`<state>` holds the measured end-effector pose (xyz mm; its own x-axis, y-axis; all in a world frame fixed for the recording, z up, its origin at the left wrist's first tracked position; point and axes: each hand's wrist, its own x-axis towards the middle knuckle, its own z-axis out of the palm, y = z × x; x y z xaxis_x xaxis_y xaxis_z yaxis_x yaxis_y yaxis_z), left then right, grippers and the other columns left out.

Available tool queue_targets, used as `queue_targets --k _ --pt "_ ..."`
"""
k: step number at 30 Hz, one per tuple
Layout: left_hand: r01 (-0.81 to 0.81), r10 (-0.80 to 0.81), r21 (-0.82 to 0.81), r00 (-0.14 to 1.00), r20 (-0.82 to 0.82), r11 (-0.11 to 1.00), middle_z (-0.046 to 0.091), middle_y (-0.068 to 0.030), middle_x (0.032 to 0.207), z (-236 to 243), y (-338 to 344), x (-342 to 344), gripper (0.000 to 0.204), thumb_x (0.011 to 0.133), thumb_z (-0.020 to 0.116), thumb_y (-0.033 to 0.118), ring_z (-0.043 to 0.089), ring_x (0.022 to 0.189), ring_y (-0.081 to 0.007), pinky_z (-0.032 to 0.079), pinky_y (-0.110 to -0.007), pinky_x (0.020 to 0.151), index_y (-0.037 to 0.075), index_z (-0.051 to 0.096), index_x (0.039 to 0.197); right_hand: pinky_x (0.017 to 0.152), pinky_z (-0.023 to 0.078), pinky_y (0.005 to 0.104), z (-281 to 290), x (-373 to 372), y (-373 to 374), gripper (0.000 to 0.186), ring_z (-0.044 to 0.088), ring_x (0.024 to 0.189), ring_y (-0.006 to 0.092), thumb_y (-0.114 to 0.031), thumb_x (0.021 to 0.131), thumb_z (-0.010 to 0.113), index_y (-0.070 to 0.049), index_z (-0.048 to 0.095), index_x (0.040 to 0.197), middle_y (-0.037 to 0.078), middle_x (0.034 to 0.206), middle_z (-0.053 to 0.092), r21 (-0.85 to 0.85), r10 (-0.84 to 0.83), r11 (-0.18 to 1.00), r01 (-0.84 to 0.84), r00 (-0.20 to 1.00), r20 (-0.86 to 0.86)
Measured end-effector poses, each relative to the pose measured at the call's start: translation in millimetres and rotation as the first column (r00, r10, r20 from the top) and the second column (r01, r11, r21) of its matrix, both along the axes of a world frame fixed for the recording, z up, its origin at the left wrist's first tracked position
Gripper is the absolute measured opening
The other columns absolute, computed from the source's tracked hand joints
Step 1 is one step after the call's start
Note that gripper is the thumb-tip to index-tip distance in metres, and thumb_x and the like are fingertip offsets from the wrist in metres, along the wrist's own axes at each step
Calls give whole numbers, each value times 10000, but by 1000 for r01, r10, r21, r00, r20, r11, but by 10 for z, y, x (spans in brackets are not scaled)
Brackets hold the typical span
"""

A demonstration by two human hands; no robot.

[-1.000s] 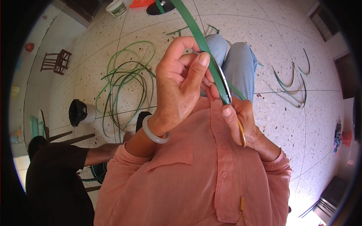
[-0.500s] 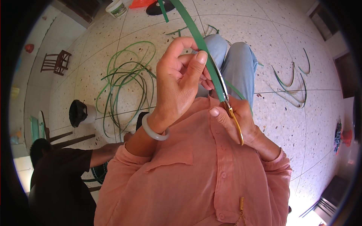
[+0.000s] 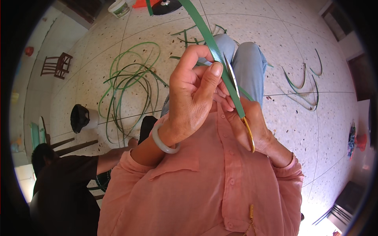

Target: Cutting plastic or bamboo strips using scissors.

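A green plastic strap (image 3: 201,24) runs from the top of the view down past my fingers and ends over the scissors. My left hand (image 3: 195,92) pinches it between thumb and fingers, palm partly turned up. In my right hand (image 3: 252,124) is a pair of scissors (image 3: 232,75) with gold-coloured handles and silver blades. The blades point away from me and lie alongside the strap's right edge, partly behind it. The strap's lower end covers the scissors' pivot. Part of my right fingers is hidden behind the scissors and strap.
Loose coils of green strapping (image 3: 130,86) lie on the speckled floor at left, and curved strips (image 3: 303,88) at right. A bin with a black liner (image 3: 84,118) stands at left. A co-worker in a dark top (image 3: 67,185) sits at lower left. A small wooden chair (image 3: 57,65) stands farther off.
My left hand has shifted slightly right and nearer to me along the strap. The strap's lower end has come down over the scissors' pivot, which showed before.
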<state>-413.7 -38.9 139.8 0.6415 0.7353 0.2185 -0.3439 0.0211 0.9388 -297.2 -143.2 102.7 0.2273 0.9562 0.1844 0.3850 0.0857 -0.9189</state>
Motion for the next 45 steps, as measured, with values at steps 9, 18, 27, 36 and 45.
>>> queue_targets --k 9,18,27,36,45 --pt "29 -28 -12 999 31 1000 592 -117 668 -1 9 -17 135 998 463 95 626 543 -171 547 -282 472 20 381 1074 492 366 362 -71 13 -17 122 489 541 231 -23 862 599 53 550 779 146 653 488 6 21 1000 -21 1000 -6" --pt "29 -29 1 999 41 1000 596 -116 665 -8 12 -24 136 995 471 92 619 540 -162 539 -276 473 15 387 1071 472 370 349 -26 -2 -31 76 497 522 192 6 845 591 43 567 783 123 632 487 -47 10 999 -14 997 -74" --pt "49 -49 -16 999 22 999 596 -112 670 -17 33 -24 132 993 480 95 624 547 -160 539 -273 475 12 404 1062 490 370 347 -163 23 -3 70 499 550 217 8 819 599 43 568 768 134 623 490 81 48 996 -45 998 -36" --pt "28 -28 18 1000 -4 999 603 -106 667 -22 5 -22 102 989 477 70 614 544 -145 528 -259 475 5 417 1040 543 375 357 -106 31 -27 36 484 609 242 14 798 588 26 560 779 142 680 495 10 62 998 -61 995 -72" --pt "31 -31 21 999 7 999 607 -105 669 -14 -10 -22 113 989 480 72 606 547 -134 530 -255 482 6 411 1049 555 365 364 -191 19 -2 27 483 620 254 22 795 566 -3 575 791 136 669 491 87 68 994 -61 995 -79"
